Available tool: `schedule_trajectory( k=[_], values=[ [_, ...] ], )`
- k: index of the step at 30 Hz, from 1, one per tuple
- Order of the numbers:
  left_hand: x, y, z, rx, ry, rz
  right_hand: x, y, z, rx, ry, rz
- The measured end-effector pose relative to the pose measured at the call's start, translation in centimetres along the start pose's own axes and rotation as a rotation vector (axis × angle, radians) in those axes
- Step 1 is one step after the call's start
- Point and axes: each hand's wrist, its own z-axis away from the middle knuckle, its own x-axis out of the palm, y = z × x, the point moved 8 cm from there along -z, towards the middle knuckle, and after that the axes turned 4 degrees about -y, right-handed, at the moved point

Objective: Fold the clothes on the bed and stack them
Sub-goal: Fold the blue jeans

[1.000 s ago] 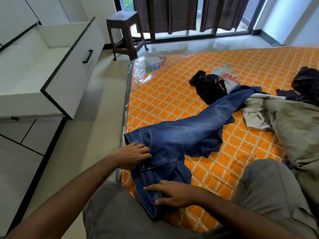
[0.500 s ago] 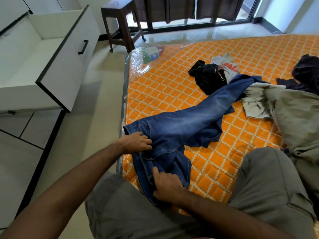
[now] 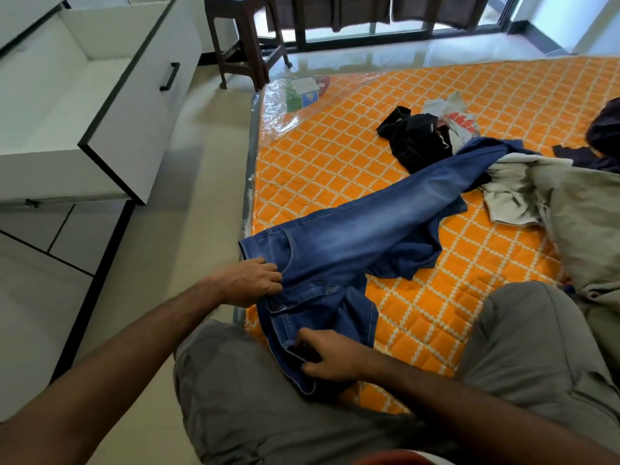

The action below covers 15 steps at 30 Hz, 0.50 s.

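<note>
One bed (image 3: 335,156), orange quilted, bearing blue jeans (image 3: 362,229) laid from its near left edge toward a clothes heap (image 3: 536,182) at right. Left hand (image 3: 248,283), fingers curled, grips the waistband at the bed edge; right hand (image 3: 330,355) pinches the waist's lower end.

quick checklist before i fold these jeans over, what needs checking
1. Left hand grips the waistband of the blue denim jeans: ok.
2. Right hand has a grip on the lower waistband edge: ok.
3. Jeans legs lie flat and aligned: not ok, one leg is bunched under the other.
4. Far leg end free: not ok, it lies over the black crumpled garment and under the grey-white cloth.
5. Bare orange quilted mattress beside the jeans for folding: ok.
6. Pockets empty: cannot tell.
</note>
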Motion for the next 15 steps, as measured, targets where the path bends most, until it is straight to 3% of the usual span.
schedule_trajectory(
  k=[6, 15],
  values=[
    [3.8, 0.0, 0.4, -0.108, -0.066, 0.117, 1.8, -0.3, 0.3, -0.042, -0.123, -0.021],
    [3.9, 0.2, 0.4, -0.122, -0.049, 0.081, 2.0, -0.1, 0.7, -0.067, -0.244, 0.003]
  ],
)
